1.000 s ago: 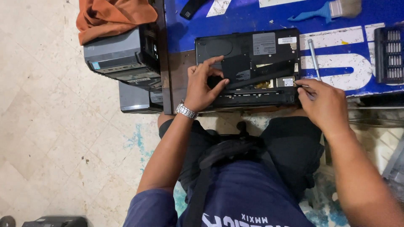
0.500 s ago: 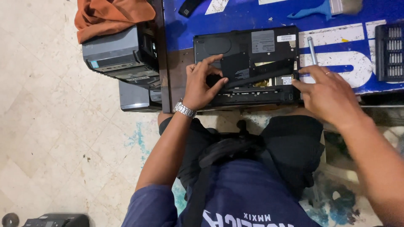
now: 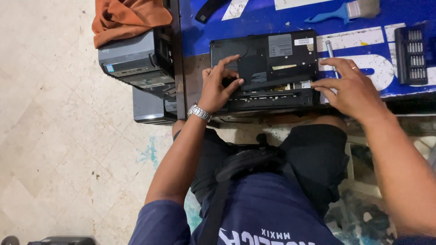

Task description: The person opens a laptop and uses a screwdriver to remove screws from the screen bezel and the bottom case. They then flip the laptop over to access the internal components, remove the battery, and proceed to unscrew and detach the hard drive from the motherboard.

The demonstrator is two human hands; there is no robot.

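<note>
1. Nearest to me, the person sits at the edge of the surface [image 3: 200, 41], in a dark blue shirt and black shorts, with a black strap across the lap.
2. The left hand [image 3: 217, 88], a silver watch [image 3: 200, 111] at its wrist, rests on the left part of an upturned black laptop [image 3: 265, 70]. Its fingers [image 3: 229, 61] are spread and curled lightly over the base, pressing rather than gripping; nothing is clasped in them.
3. The right hand [image 3: 352, 86] lies flat at the laptop's right edge, its fingers stretched leftward and touching the casing near the corner. It holds nothing.
4. The laptop lies bottom-up near the front edge of the blue surface, between both hands. A long slot along its near side stands open, so one part, likely the battery, looks already removed; the main bottom cover seems in place, so I judge the opening work is at an early stage.
5. Just beyond the right hand lies a slim silver screwdriver [image 3: 330, 52], untouched, and further right a black case of screwdriver bits [image 3: 412, 54].
6. Farther back lies a blue-handled brush [image 3: 338, 11].
7. To the left, on the floor beside the surface, sit two grey desktop computer cases [image 3: 136, 61] with an orange cloth [image 3: 127, 18] draped on top.
</note>
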